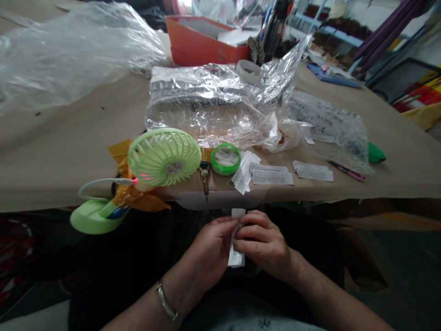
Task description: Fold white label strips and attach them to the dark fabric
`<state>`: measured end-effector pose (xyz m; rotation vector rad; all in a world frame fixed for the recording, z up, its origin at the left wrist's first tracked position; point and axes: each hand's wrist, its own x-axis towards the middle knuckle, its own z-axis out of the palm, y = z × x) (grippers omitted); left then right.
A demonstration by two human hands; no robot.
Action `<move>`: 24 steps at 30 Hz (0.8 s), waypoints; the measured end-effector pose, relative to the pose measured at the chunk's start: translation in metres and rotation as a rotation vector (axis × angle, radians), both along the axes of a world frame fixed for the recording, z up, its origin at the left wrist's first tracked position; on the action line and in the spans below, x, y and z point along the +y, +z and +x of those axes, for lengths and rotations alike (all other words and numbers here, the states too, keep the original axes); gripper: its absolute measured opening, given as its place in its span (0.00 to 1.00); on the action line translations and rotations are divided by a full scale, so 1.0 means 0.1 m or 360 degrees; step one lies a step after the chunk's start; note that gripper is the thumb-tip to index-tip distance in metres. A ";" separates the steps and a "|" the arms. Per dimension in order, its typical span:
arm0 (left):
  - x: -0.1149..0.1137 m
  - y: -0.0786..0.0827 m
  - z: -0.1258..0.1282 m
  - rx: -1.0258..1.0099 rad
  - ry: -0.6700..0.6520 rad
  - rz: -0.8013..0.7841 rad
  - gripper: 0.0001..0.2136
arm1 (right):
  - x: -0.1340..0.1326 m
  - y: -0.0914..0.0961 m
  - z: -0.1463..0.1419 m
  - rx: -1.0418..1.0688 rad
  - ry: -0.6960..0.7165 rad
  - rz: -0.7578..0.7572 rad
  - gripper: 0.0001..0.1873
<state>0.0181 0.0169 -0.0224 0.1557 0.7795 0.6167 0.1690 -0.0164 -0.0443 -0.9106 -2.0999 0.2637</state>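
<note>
Between my two hands, below the table's front edge, is a narrow white printed label strip point(236, 258). My left hand point(210, 250) pinches it from the left with thumb and fingers. From the right, the curled fingers of my right hand point(267, 241) press on the same strip near its upper half. On the table just beyond lie a loose heap of white labels point(245, 171), a neater stack of printed labels point(271, 175) and a smaller stack point(313, 171). A round green tub with white content point(225, 159) sits left of them.
A light green fan point(165, 157) is taped with brown tape at the table edge point(396, 188). Beside it a pointed tool point(205, 180) overhangs the edge. Clear plastic bags point(206, 110), a tape roll point(248, 71) and an orange box point(206, 46) stand behind; a pink-handled tool point(347, 171) lies right.
</note>
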 end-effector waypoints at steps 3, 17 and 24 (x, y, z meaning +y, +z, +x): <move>-0.01 0.00 0.01 -0.0091 -0.0002 -0.0005 0.04 | 0.01 0.02 0.00 -0.0031 0.0011 -0.0001 0.08; -0.04 0.04 -0.10 0.0060 -0.0376 0.0195 0.09 | -0.01 0.06 0.15 0.0633 -0.0266 -0.0567 0.13; -0.12 0.02 -0.11 0.0006 -0.0505 0.0306 0.10 | 0.28 -0.11 0.20 0.1192 0.0685 -0.1961 0.29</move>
